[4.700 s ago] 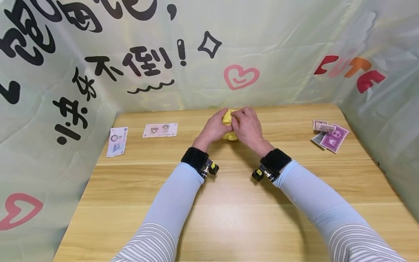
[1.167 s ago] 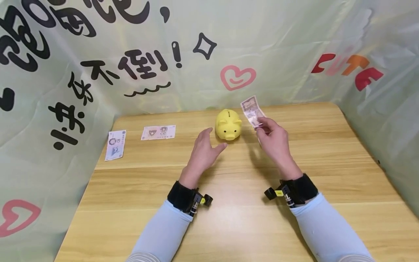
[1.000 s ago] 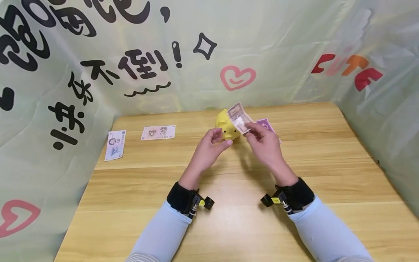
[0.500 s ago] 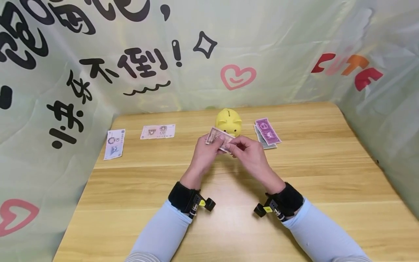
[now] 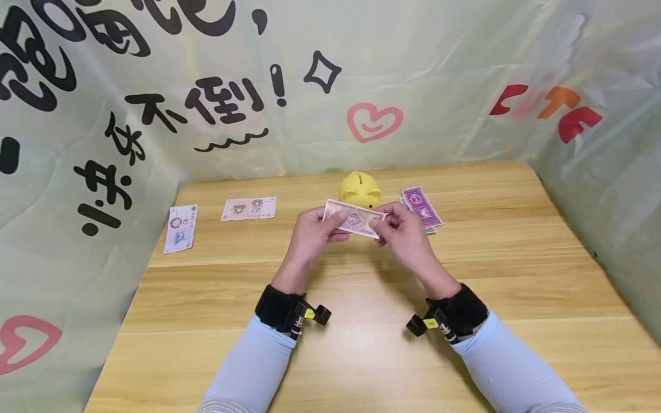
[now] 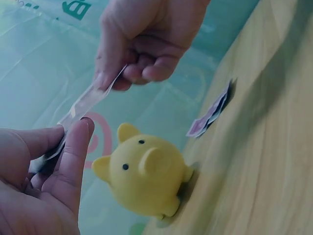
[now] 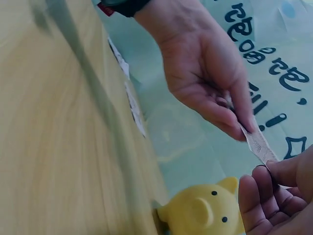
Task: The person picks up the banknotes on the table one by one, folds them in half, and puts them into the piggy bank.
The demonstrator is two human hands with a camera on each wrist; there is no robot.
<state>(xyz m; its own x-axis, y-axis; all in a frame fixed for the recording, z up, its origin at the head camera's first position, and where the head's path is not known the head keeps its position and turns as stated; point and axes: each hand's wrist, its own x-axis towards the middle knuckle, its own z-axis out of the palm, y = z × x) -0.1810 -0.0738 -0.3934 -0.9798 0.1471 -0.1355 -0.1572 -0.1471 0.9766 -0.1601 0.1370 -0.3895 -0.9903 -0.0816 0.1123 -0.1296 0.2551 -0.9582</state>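
Both hands hold a pale pink-brown banknote (image 5: 356,219) stretched between them above the table. The left hand (image 5: 312,235) pinches its left end, thumb on top. At the other end the right hand (image 5: 405,235) pinches it between thumb and fingers. Just behind the note sits a yellow piggy bank (image 5: 360,186) with a slot on top; the note covers its lower front in the head view. In the left wrist view the piggy bank (image 6: 146,171) shows whole, standing on the table below the note. A purple banknote (image 5: 423,207) lies over a greyish one right of the piggy bank.
A pinkish banknote (image 5: 249,208) and a bluish one (image 5: 180,229) lie flat at the table's left. A printed cloth (image 5: 439,86) stands behind and along both sides of the wooden table (image 5: 356,355).
The right hand brought notes from the right; purple and grey ones now lie beside the piggy bank. The left hand took one end of the pinkish-brown note, and both hands spread it flat.
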